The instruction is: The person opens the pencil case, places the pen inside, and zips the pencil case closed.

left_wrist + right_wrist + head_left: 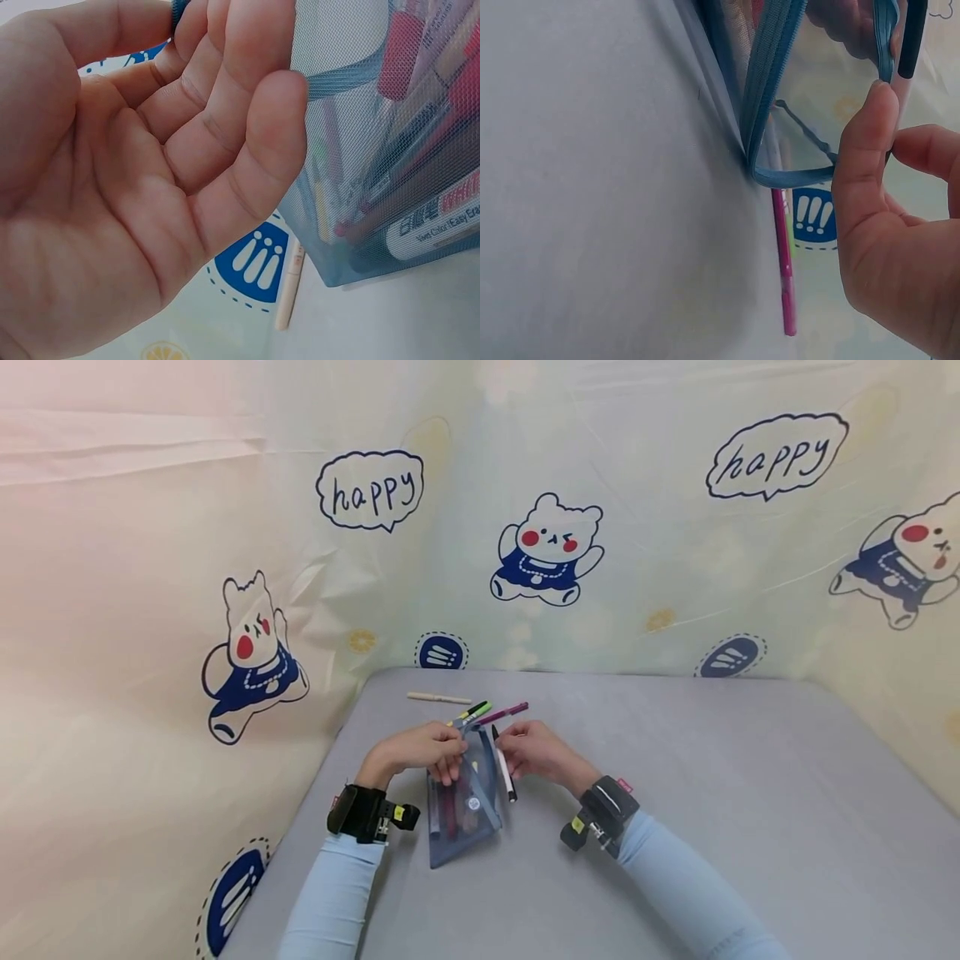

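A blue-grey mesh pencil pouch [444,852] is held up in front of me, its zipper open and several pens and markers visible through the mesh. My left hand [420,750] grips the pouch's upper edge with curled fingers. Beside the opening, my right hand [542,752] pinches a white marker [504,771] with black ends between thumb and fingers. In the right wrist view the marker [911,45] stands close to the blue zipper edge [769,82]. Through the mesh in the left wrist view, a white marker with printed text [435,232] shows.
Behind the pouch on the grey table [675,760] lie a purple pen [510,711], a green-and-black pen [480,710] and a beige pen [438,697]. A patterned curtain [637,460] hangs at the table's back and sides.
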The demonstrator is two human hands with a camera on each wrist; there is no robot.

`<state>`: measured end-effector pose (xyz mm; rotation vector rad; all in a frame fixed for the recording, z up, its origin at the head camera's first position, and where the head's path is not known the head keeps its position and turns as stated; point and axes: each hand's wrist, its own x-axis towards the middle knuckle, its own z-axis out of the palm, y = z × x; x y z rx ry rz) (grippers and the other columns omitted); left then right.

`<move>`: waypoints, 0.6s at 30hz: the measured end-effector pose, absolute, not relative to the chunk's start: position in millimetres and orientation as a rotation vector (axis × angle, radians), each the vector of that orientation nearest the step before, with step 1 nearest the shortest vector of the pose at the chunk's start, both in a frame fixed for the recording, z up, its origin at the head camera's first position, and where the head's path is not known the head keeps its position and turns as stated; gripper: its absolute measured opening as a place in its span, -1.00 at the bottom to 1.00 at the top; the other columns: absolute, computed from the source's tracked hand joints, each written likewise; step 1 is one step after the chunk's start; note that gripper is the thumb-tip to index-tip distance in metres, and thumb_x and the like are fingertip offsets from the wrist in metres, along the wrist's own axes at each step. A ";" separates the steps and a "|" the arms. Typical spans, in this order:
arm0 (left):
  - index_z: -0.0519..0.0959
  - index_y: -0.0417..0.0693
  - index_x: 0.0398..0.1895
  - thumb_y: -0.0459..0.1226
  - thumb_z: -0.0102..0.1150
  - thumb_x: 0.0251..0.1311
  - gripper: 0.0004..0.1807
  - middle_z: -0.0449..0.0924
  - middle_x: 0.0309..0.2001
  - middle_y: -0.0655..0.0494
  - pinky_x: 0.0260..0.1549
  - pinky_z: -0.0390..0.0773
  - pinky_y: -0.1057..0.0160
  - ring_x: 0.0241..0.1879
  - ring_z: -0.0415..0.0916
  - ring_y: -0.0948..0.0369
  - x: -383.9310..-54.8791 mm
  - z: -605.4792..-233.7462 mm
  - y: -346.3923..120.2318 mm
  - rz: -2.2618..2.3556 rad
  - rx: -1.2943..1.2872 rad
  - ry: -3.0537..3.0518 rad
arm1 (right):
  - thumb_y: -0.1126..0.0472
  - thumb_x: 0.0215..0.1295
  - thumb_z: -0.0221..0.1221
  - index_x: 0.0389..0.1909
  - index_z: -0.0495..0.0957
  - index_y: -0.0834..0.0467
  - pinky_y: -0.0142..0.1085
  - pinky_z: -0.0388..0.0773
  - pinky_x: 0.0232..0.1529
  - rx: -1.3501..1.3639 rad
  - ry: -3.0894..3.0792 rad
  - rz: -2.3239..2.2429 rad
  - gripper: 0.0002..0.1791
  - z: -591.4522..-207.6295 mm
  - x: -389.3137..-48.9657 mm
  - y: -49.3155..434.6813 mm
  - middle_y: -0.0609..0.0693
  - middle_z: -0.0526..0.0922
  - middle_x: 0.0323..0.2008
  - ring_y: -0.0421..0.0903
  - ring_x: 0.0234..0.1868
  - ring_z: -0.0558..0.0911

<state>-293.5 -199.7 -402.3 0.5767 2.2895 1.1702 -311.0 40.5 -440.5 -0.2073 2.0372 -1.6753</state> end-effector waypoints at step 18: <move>0.50 -0.19 -0.38 -0.22 -0.16 0.50 -0.67 0.65 -0.50 0.07 -0.45 0.67 0.11 -0.55 0.62 0.21 -292.6 -399.2 -200.8 1.152 0.594 2.296 | 0.22 0.35 0.13 -0.05 0.60 0.31 -0.39 0.55 -0.59 -0.236 2.029 -1.620 -0.72 -445.4 -311.6 17.4 -0.02 0.59 -0.57 -0.21 -0.63 0.57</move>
